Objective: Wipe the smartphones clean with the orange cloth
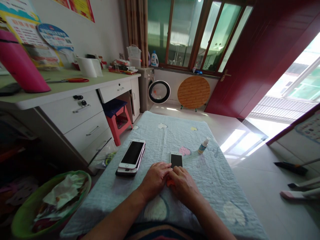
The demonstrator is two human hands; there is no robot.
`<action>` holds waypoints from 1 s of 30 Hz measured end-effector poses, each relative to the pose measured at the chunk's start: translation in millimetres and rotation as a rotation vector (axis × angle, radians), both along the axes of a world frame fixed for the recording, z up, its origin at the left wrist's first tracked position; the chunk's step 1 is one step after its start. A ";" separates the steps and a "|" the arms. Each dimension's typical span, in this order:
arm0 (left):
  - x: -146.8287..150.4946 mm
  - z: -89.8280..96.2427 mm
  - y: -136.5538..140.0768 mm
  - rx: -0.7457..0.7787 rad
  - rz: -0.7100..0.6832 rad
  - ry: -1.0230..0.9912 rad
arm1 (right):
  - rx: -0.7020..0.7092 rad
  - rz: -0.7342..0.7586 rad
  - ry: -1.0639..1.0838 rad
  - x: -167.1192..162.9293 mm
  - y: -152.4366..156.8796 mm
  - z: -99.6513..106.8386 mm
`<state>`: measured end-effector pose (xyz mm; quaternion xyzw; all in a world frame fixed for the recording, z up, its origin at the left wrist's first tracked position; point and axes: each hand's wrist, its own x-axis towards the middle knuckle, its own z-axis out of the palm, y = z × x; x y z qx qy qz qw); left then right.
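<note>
A white smartphone (176, 159) with a dark screen lies on the cloth-covered table in front of me, its lower end hidden by my hands. My left hand (155, 177) is at its lower left side, fingers bent together against the edge. My right hand (184, 182) curls over the lower end, with a small orange cloth (170, 182) bunched beneath its fingers. To the left is a stack of several phones, a white one (132, 154) on top. A small spray bottle (204, 145) stands to the right of the smartphone.
A light blue quilted cover (160, 133) lies over the table. At left are a green basket (86, 191) with crumpled wrappers, a desk (75, 90) with drawers and a red stool (117, 120). A washing machine (145, 96) stands behind, its door open. Brooms (291, 168) lie at right.
</note>
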<state>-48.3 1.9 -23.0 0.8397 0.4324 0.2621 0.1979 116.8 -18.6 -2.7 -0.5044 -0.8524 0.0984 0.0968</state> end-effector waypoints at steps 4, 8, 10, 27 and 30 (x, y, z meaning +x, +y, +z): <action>-0.4 -0.9 0.4 0.015 -0.020 0.008 | 0.012 -0.018 0.001 -2.4 -0.8 -1.3; -1.0 -5.0 2.9 0.057 -0.042 0.022 | -0.006 -0.075 -0.017 8.7 -5.0 1.3; -1.0 -6.8 4.1 0.075 -0.043 0.024 | -0.032 -0.111 -0.019 17.6 -7.4 4.1; -2.3 -3.4 -4.0 0.038 -0.015 0.035 | -0.167 -0.372 0.684 56.4 0.9 -6.5; -2.0 -6.2 -3.5 0.051 0.002 0.025 | -0.254 -0.432 0.743 50.8 1.7 -13.5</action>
